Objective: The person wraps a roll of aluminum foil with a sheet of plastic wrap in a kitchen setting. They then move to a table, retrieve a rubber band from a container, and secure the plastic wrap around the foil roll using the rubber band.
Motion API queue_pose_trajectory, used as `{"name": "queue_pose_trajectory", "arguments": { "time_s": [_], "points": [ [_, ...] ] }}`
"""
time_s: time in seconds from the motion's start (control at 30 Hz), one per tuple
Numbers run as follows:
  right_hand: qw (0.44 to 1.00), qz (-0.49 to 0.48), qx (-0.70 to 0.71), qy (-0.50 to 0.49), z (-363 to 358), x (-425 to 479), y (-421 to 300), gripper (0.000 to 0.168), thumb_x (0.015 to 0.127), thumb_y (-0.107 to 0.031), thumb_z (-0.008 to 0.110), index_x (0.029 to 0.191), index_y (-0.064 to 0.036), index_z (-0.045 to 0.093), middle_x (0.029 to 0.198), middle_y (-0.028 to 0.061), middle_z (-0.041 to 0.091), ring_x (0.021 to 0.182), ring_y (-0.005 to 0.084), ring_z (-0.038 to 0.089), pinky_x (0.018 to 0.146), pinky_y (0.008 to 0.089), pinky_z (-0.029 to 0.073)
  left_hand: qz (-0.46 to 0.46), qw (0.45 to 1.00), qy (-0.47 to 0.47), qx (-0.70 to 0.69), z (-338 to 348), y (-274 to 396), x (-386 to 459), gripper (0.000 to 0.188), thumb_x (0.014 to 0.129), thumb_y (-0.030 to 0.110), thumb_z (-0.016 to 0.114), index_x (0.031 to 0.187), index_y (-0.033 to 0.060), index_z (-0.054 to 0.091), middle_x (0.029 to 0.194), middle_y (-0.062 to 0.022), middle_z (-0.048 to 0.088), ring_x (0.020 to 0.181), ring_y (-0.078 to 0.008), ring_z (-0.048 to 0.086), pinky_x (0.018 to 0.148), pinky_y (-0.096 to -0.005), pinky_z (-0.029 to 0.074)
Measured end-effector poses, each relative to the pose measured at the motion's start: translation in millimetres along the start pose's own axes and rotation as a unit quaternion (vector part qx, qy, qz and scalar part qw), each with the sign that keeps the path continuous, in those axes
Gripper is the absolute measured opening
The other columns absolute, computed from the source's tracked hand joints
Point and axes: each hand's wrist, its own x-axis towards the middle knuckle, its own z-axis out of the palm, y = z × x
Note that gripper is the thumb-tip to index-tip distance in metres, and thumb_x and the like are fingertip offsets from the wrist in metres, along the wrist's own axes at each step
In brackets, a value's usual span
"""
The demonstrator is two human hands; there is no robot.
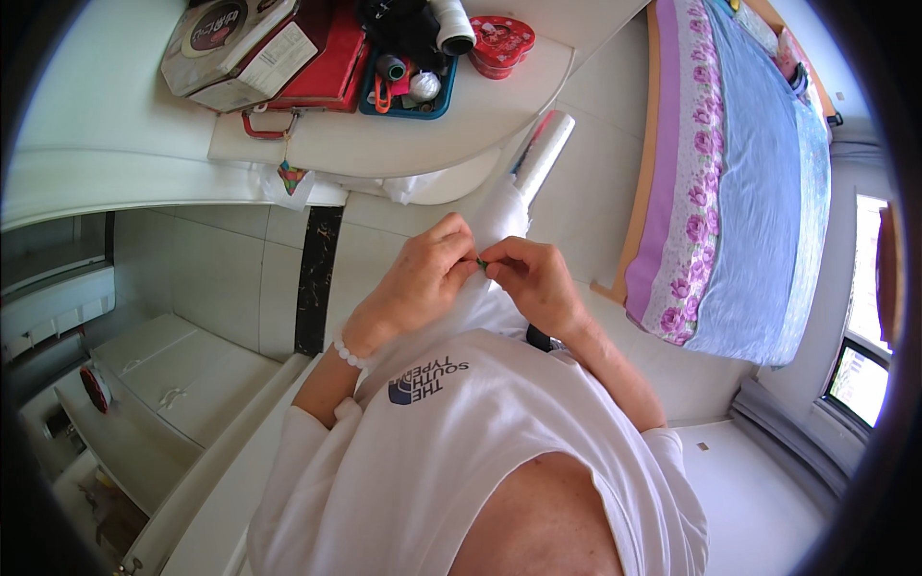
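My left hand [432,270] and my right hand [536,281] meet in front of my chest, fingertips almost touching. Between them they pinch a small green item [482,263], too small and covered to name. A beaded white bracelet [349,354] circles my left wrist. Directly beneath my hands is translucent white plastic sheeting [504,209]. A long whitish roll [547,155] sticks out beyond it, beside something pink and dark that is partly hidden.
A curved white shelf [346,147] holds a carton [238,57], a red case [324,72], a blue basket [410,111] of small items and a red heart-shaped tin [502,45]. On the right stands a bed [756,194]; a colourful hanging ornament [291,177] dangles below the shelf edge.
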Motion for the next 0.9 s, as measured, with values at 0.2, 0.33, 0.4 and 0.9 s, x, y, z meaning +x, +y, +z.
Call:
{"name": "queue_pose_trajectory", "arguments": {
  "time_s": [0.2, 0.33, 0.4, 0.9],
  "points": [
    [0.991, -0.076, -0.097, 0.051, 0.5, -8.4, -11.1, 0.011, 0.08, 0.007, 0.063, 0.089, 0.001, 0.066, 0.078, 0.0102, 0.064, 0.065, 0.0189, 0.057, 0.061, 0.0299, 0.046, 0.017, 0.999, -0.003, 0.038, -12.8, 0.6, -0.9, 0.01, 0.077, -0.006, 0.063, 0.076, -0.0035, 0.053, 0.083, -0.0098, 0.051, 0.065, -0.0236, 0.052, 0.058, -0.0322, 0.042],
    [0.991, -0.074, -0.107, 0.042, -0.9, -11.0, -11.2, 0.01, 0.08, 0.007, 0.06, 0.087, 0.0, 0.064, 0.077, 0.0111, 0.062, 0.065, 0.0234, 0.058, 0.06, 0.0326, 0.046, 0.022, 1.0, -0.002, 0.02, -23.4, -3.1, -3.0, 0.011, 0.077, -0.006, 0.063, 0.075, -0.0028, 0.053, 0.08, -0.0088, 0.051, 0.063, -0.0207, 0.05, 0.056, -0.0302, 0.04],
    [0.991, -0.084, -0.098, 0.034, -1.3, -8.1, -7.5, 0.01, 0.08, 0.007, 0.06, 0.087, 0.0, 0.063, 0.077, 0.011, 0.063, 0.065, 0.0234, 0.058, 0.059, 0.0328, 0.046, 0.022, 1.0, -0.018, 0.009, -24.5, -2.6, -1.7, 0.011, 0.077, -0.007, 0.062, 0.075, -0.0024, 0.052, 0.081, -0.0078, 0.052, 0.062, -0.0183, 0.048, 0.055, -0.0288, 0.039],
    [0.999, -0.029, 0.009, 0.029, 3.2, -5.7, 8.2, 0.01, 0.083, 0.006, 0.061, 0.091, 0.001, 0.065, 0.084, 0.0099, 0.066, 0.069, 0.0177, 0.061, 0.066, 0.0299, 0.049, -0.123, 0.928, -0.037, -0.35, -15.8, -5.6, -7.3, 0.014, 0.092, 0.003, 0.052, 0.079, 0.0011, 0.054, 0.085, -0.0068, 0.062, 0.054, -0.0042, 0.041, 0.051, -0.0183, 0.035]
  ]
}}
